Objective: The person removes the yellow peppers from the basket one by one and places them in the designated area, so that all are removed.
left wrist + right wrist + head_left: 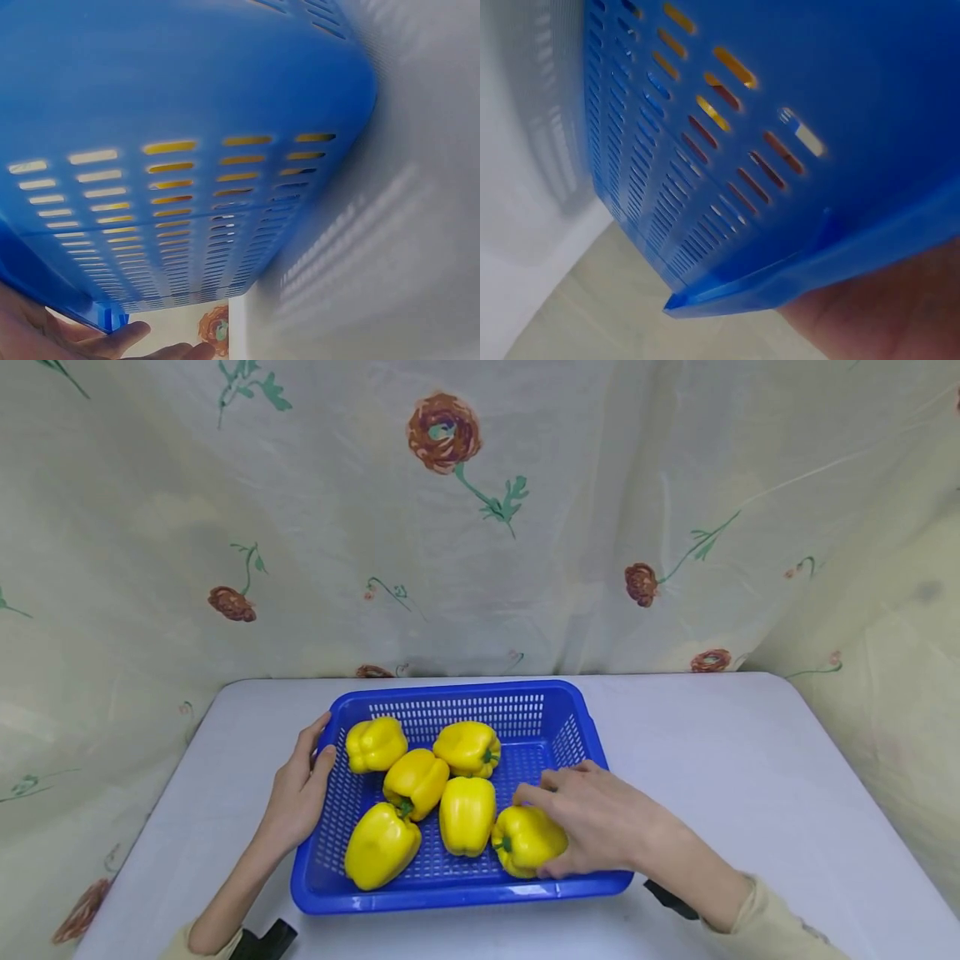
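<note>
A blue plastic basket (465,899) with slotted walls stands on the table and holds several yellow bell peppers. At its left side, my left hand (297,793) touches the rim from outside with extended fingers. In the left wrist view its fingers (112,341) show beside the rim. Reaching over the right wall, my right hand (596,818) grips the front-right yellow bell pepper (525,839), fingers over its far side and thumb at its near side. The right wrist view shows only part of the hand (885,315) above the basket wall (870,97), which hides its fingers.
Other yellow peppers lie left of the gripped one, including a middle one (467,817) and a front-left one (382,847). The white-covered table (720,760) extends on both sides of the basket. A flowered curtain (555,568) hangs behind.
</note>
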Demonstrator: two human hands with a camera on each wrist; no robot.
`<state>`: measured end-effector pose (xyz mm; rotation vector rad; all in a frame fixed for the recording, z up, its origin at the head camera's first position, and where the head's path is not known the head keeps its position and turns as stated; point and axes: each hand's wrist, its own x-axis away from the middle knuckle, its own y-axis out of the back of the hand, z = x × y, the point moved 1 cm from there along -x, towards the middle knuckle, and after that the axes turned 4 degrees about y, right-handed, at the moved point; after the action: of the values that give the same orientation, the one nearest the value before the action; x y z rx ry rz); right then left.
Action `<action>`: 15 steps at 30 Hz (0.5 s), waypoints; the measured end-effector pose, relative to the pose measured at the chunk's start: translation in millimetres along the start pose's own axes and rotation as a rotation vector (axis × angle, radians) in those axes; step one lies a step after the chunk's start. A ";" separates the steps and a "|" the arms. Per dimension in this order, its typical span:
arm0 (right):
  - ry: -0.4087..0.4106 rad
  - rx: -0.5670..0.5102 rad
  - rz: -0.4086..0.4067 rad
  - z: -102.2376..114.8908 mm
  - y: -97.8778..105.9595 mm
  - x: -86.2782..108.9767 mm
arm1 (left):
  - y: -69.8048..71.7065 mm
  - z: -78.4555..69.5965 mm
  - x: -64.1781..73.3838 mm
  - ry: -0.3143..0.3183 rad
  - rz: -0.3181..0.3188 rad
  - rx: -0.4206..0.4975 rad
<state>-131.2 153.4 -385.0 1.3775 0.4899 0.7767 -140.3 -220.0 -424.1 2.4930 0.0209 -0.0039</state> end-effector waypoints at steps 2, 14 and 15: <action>-0.008 0.053 -0.028 0.4 -0.4 0.4 | 0.1 0.2 -0.2 0.003 -0.002 0.001; -0.027 0.072 -0.063 1.2 -4.1 -5.6 | -1.4 -0.8 -0.4 0.020 0.008 0.006; -0.009 0.047 -0.058 1.5 -5.1 -6.4 | -1.4 -0.8 -0.3 0.022 0.009 0.008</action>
<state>-133.3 147.6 -390.6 1.4036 0.5413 0.7158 -140.6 -218.4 -424.3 2.5010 0.0189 0.0279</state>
